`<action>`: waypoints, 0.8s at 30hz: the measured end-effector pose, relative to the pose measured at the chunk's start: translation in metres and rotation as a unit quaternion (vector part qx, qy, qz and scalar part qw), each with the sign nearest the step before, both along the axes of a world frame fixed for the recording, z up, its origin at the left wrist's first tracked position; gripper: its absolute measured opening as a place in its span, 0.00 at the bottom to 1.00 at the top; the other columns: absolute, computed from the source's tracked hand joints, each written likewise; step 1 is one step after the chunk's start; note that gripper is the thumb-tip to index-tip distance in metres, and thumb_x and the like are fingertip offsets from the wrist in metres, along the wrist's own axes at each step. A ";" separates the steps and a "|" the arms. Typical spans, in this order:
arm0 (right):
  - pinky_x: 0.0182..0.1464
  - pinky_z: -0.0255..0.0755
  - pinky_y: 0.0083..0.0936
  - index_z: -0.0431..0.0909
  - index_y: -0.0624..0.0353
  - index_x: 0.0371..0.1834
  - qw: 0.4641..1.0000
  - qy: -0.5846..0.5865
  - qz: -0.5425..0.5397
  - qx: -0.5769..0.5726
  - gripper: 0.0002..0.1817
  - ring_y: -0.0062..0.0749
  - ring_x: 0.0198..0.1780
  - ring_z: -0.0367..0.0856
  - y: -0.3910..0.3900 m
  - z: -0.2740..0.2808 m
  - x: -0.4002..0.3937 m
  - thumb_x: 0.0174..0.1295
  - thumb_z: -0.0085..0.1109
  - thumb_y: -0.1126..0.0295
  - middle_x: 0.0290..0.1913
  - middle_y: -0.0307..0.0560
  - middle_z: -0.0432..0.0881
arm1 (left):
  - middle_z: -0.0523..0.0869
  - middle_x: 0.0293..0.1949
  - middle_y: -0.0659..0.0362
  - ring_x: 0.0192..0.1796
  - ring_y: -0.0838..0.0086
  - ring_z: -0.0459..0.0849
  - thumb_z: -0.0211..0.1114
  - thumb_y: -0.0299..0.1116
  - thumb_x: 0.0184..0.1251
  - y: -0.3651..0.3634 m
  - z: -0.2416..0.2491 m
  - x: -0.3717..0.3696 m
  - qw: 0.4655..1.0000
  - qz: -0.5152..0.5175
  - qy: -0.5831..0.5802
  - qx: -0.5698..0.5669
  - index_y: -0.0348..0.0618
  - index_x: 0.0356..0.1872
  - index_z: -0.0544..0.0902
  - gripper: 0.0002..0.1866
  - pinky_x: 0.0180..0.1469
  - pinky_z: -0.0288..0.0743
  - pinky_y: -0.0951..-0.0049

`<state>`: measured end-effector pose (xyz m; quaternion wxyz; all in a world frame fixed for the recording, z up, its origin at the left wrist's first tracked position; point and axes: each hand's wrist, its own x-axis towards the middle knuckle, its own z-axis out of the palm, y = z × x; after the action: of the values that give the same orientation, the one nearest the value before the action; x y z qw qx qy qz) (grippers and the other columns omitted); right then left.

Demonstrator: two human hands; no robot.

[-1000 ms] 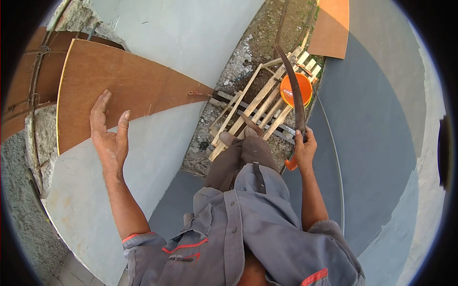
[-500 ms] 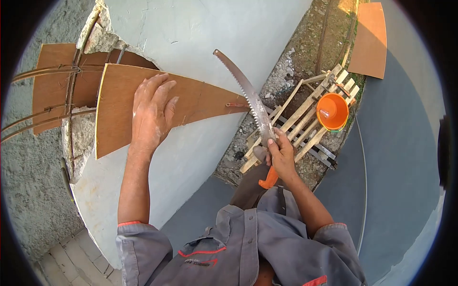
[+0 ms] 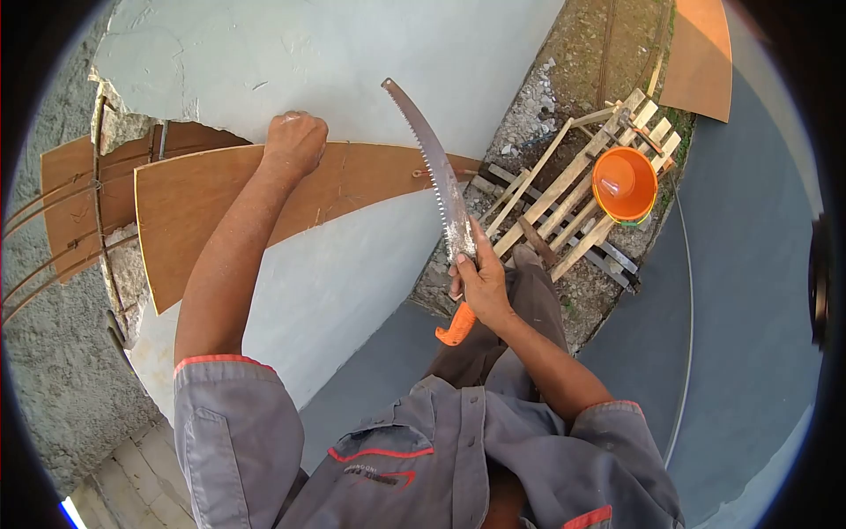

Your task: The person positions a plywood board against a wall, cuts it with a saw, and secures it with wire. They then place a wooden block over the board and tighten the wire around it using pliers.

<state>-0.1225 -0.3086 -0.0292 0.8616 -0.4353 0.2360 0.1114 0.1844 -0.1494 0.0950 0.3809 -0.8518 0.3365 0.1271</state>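
In my right hand (image 3: 483,284) is a curved pruning saw (image 3: 434,163), held where the blade meets its orange handle. The blade points up and away, teeth facing left. My left hand (image 3: 297,141) is closed at the far edge of a curved brown plywood board (image 3: 207,194), its fingertips hidden from me. This board lies across the pale grey wall top (image 3: 352,238), tapering to the right. Near its narrow end a small reddish tool (image 3: 427,173) lies partly behind the saw blade.
An orange bucket (image 3: 624,183) stands on a wooden slatted frame (image 3: 564,198) over rubble at the right. Another plywood piece (image 3: 701,62) is at the upper right. On the left, bent rebar (image 3: 99,189) sticks out of broken concrete above more plywood (image 3: 66,198).
My left hand has gone from lying spread on the board to closing at its far edge. The saw has shifted slightly left with my right hand, and the whole view has shifted.
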 end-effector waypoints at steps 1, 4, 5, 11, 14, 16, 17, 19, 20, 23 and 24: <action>0.24 0.72 0.18 0.49 0.45 0.81 1.000 0.000 0.002 0.001 0.34 0.17 0.23 0.70 -0.006 -0.005 -0.002 0.73 0.45 0.77 0.32 0.39 0.74 | 0.88 0.35 0.53 0.43 0.63 0.86 0.65 0.30 0.61 -0.001 -0.005 0.000 1.000 0.002 0.000 0.001 0.42 0.28 0.87 0.05 0.43 0.79 0.65; 0.23 0.73 0.19 0.47 0.55 0.78 1.000 0.010 0.012 -0.006 0.31 0.18 0.22 0.73 -0.008 -0.020 -0.002 0.75 0.43 0.75 0.32 0.43 0.75 | 0.88 0.35 0.53 0.43 0.63 0.86 0.66 0.30 0.60 0.000 -0.014 -0.003 0.999 0.015 -0.002 0.041 0.43 0.29 0.87 0.04 0.44 0.79 0.65; 0.23 0.73 0.19 0.47 0.55 0.78 1.000 0.009 0.015 0.000 0.31 0.18 0.22 0.73 -0.006 -0.025 -0.001 0.75 0.43 0.75 0.32 0.43 0.75 | 0.88 0.35 0.52 0.43 0.62 0.87 0.65 0.29 0.60 0.002 -0.016 -0.006 1.000 0.003 -0.011 0.028 0.43 0.29 0.87 0.04 0.45 0.80 0.65; 0.26 0.75 0.20 0.62 0.61 0.64 0.997 0.010 -0.075 -0.011 0.17 0.21 0.23 0.78 0.009 -0.044 0.001 0.76 0.47 0.70 0.32 0.43 0.77 | 0.89 0.35 0.51 0.44 0.59 0.87 0.61 0.28 0.62 0.003 -0.027 -0.008 0.998 0.059 0.033 0.000 0.42 0.29 0.86 0.07 0.47 0.80 0.61; 0.29 0.77 0.23 0.65 0.61 0.54 0.991 0.022 -0.122 -0.044 0.09 0.24 0.27 0.82 -0.018 -0.059 -0.001 0.74 0.47 0.74 0.42 0.49 0.81 | 0.88 0.34 0.50 0.43 0.59 0.87 0.60 0.27 0.62 0.001 -0.031 -0.007 0.998 0.042 0.033 0.028 0.41 0.29 0.86 0.07 0.48 0.79 0.61; 0.28 0.76 0.23 0.65 0.61 0.53 0.985 0.037 -0.154 -0.067 0.09 0.24 0.26 0.80 -0.040 -0.070 0.002 0.73 0.46 0.76 0.42 0.50 0.81 | 0.88 0.34 0.50 0.43 0.58 0.87 0.59 0.26 0.62 0.001 -0.029 -0.009 0.999 0.034 0.025 0.024 0.41 0.28 0.86 0.08 0.48 0.79 0.61; 0.27 0.75 0.23 0.65 0.61 0.54 0.982 0.042 -0.168 -0.082 0.09 0.24 0.25 0.79 -0.050 -0.074 0.002 0.72 0.45 0.77 0.42 0.50 0.81 | 0.88 0.34 0.50 0.43 0.58 0.87 0.59 0.26 0.62 0.005 -0.032 -0.011 0.999 0.037 0.028 0.023 0.41 0.28 0.86 0.08 0.48 0.79 0.61; 0.26 0.74 0.23 0.65 0.61 0.56 0.982 0.034 -0.155 -0.101 0.10 0.23 0.24 0.78 -0.062 -0.071 0.008 0.75 0.45 0.74 0.41 0.49 0.81 | 0.88 0.34 0.49 0.43 0.58 0.87 0.59 0.25 0.61 0.009 -0.033 -0.011 1.000 0.021 0.007 -0.009 0.41 0.28 0.86 0.07 0.48 0.79 0.60; 0.26 0.74 0.22 0.65 0.61 0.56 0.980 0.047 -0.148 -0.123 0.10 0.23 0.24 0.78 -0.064 -0.069 0.011 0.76 0.45 0.72 0.41 0.48 0.81 | 0.88 0.34 0.49 0.43 0.58 0.87 0.59 0.25 0.61 0.009 -0.034 -0.010 1.000 0.020 0.003 -0.009 0.41 0.28 0.86 0.07 0.48 0.79 0.60; 0.25 0.73 0.21 0.64 0.60 0.56 0.979 0.017 -0.154 -0.131 0.11 0.21 0.23 0.76 -0.044 -0.067 0.025 0.78 0.44 0.67 0.39 0.47 0.80 | 0.88 0.34 0.49 0.43 0.58 0.87 0.60 0.24 0.60 0.003 -0.030 -0.010 1.000 0.028 -0.003 0.000 0.41 0.28 0.86 0.07 0.48 0.79 0.61; 0.24 0.73 0.19 0.65 0.60 0.57 0.981 -0.005 -0.151 -0.125 0.11 0.19 0.23 0.76 -0.030 -0.070 0.029 0.78 0.44 0.68 0.38 0.45 0.81 | 0.88 0.34 0.49 0.43 0.58 0.87 0.60 0.24 0.59 0.003 -0.033 -0.010 0.999 0.039 0.007 0.011 0.41 0.28 0.86 0.07 0.48 0.79 0.61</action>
<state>-0.0932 -0.3384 -0.0997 0.8085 -0.4995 0.3068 -0.0526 0.1744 -0.1466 0.0621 0.3824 -0.8592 0.3044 0.1511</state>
